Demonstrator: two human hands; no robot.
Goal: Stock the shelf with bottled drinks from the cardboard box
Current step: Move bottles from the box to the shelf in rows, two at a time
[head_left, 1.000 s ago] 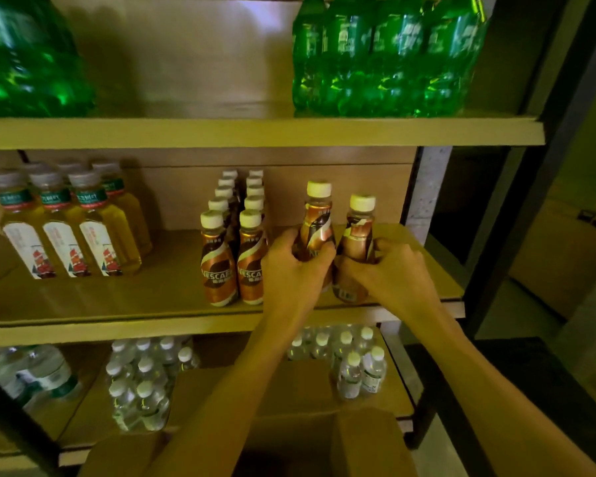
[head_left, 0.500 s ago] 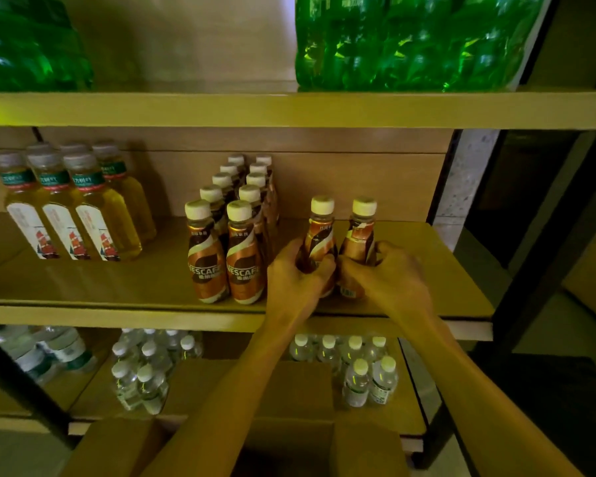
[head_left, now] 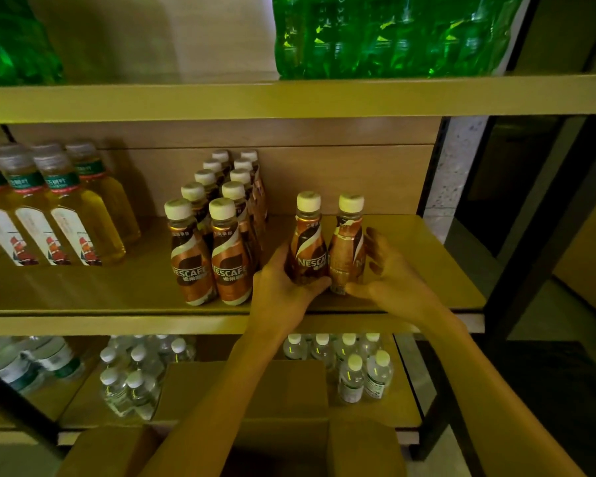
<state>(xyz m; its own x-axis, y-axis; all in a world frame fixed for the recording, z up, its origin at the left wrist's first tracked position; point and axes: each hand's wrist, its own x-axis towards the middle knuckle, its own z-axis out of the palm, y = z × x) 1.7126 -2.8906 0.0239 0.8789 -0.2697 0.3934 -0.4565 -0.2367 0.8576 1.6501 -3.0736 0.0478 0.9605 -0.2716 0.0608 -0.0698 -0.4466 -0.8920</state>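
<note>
Two brown coffee bottles with cream caps stand side by side on the middle shelf (head_left: 427,270). My left hand (head_left: 283,290) wraps the base of the left coffee bottle (head_left: 307,242). My right hand (head_left: 389,280) cups the right coffee bottle (head_left: 347,246), fingers behind it and thumb at its foot. Two rows of the same coffee bottles (head_left: 217,228) stand just to the left, a small gap away. The open cardboard box (head_left: 289,438) sits below my forearms; its inside is dark.
Yellow tea bottles (head_left: 49,215) fill the middle shelf's left. Green soda packs (head_left: 386,32) sit on the top shelf. Small water bottles (head_left: 362,370) stand on the lower shelf. A black frame post (head_left: 530,263) borders the right. Bare shelf lies right of my hands.
The two held bottles have come down onto the shelf and now stand upright. My right hand's fingers have loosened around its bottle. The camera has moved closer and tilted.
</note>
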